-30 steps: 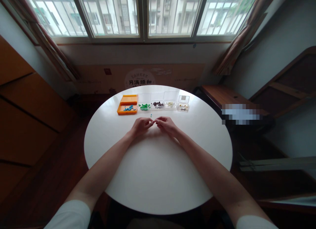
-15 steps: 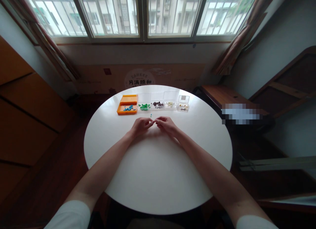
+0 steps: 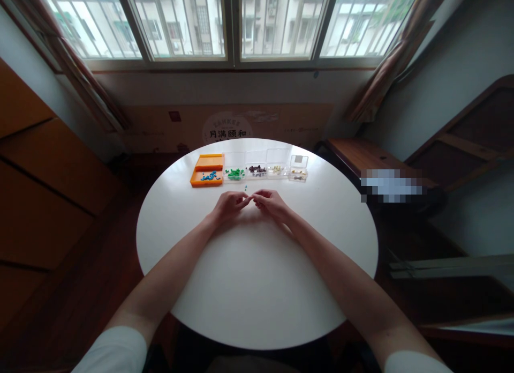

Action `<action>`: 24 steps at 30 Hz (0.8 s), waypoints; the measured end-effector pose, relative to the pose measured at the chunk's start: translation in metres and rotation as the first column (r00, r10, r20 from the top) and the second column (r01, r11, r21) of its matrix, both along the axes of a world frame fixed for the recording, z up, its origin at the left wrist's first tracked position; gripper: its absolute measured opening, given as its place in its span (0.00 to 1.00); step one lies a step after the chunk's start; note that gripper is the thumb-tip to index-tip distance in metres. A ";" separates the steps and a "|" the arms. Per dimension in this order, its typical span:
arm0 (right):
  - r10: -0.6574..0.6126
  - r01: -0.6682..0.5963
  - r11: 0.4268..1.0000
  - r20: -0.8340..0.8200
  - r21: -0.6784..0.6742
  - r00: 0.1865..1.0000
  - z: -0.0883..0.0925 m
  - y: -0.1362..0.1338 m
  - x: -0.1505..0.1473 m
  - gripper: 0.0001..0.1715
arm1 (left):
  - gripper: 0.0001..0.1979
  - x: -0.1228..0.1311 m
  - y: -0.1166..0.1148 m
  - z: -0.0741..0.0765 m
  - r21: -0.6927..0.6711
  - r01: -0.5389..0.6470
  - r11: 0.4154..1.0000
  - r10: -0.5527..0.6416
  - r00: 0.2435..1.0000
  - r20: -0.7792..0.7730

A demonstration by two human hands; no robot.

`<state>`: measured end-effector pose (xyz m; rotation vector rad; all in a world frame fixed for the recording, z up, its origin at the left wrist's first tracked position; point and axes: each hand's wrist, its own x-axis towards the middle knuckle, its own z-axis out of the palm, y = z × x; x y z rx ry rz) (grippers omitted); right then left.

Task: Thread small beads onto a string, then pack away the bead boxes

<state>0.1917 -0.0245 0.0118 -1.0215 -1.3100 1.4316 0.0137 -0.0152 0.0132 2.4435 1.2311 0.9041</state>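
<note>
Loosely, tiny greenish pieces point(image 3: 246, 187) dot the table point(image 3: 257, 287).

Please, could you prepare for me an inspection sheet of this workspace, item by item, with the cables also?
Surface: white table, round-edged.
Job's things: orange box, open, with blue pieces; to its right, clear boxes, lids raised, with green pieces, dark pieces, pale pieces and, at the far right, yellowish bits.
Clutter: tiny loose pieces between boxes and hands.
Hands: left hand and right hand, fingertips together or nearly; anything held is too small to tell.
Cables: nothing seen.
Surroundings: barred window ahead, curtain at each side, wooden bench at right.
</note>
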 end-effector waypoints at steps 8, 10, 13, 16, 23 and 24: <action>-0.044 0.043 0.999 -0.085 -0.016 0.995 0.000 0.002 -0.001 0.18 | 0.20 -0.001 0.001 -0.002 -0.002 0.000 1.000 0.000 1.000 -0.003; -0.068 0.066 0.998 -0.119 -0.017 0.991 0.000 0.002 0.000 0.19 | 0.20 -0.001 0.002 -0.003 0.002 0.002 1.000 -0.002 1.000 -0.002; -0.122 0.120 0.993 -0.133 -0.018 0.984 0.001 0.004 0.003 0.20 | 0.19 -0.001 0.003 -0.003 0.004 0.004 1.000 -0.004 1.000 0.005; -0.203 0.201 0.979 -0.148 -0.026 0.968 0.003 0.007 0.007 0.21 | 0.19 -0.002 0.003 -0.003 -0.003 0.007 1.000 -0.007 1.000 0.009; -0.225 0.221 0.974 -0.201 -0.039 0.953 0.003 0.009 0.015 0.21 | 0.19 -0.001 0.002 -0.002 -0.001 -0.002 1.000 0.002 1.000 -0.002; -0.210 0.205 0.978 -0.208 -0.048 0.955 0.003 0.008 0.015 0.21 | 0.19 -0.001 0.003 -0.003 0.002 -0.003 1.000 0.003 1.000 0.000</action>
